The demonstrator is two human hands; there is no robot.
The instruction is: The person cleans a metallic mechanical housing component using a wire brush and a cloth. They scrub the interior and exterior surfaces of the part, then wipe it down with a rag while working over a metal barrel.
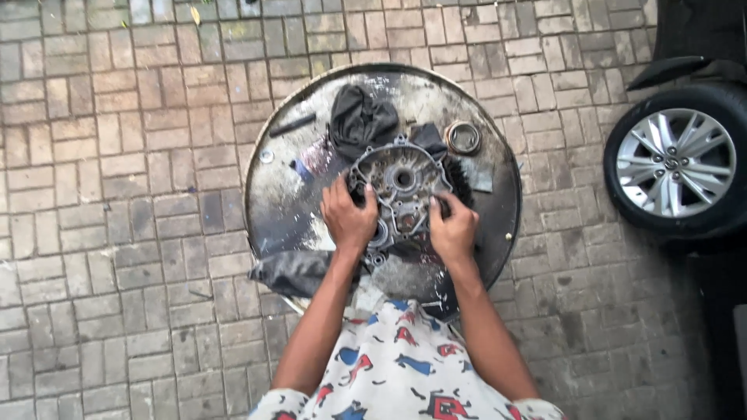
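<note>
Both hands, left (pixel 348 219) and right (pixel 454 231), grasp the grimy (grey, round-holed) engine casing (pixel 401 187).

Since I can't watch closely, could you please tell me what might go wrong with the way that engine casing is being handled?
The engine casing lies flat on a grimy round metal tray, both hands on its near edge: left hand, right hand. It might slide on the oily surface. The loose metal ring sits near the tray's rim and could get knocked onto the paving.

Grey brick paving (pixel 117 194) in daylight, a parked car's wheel (pixel 675 163) at right.
</note>
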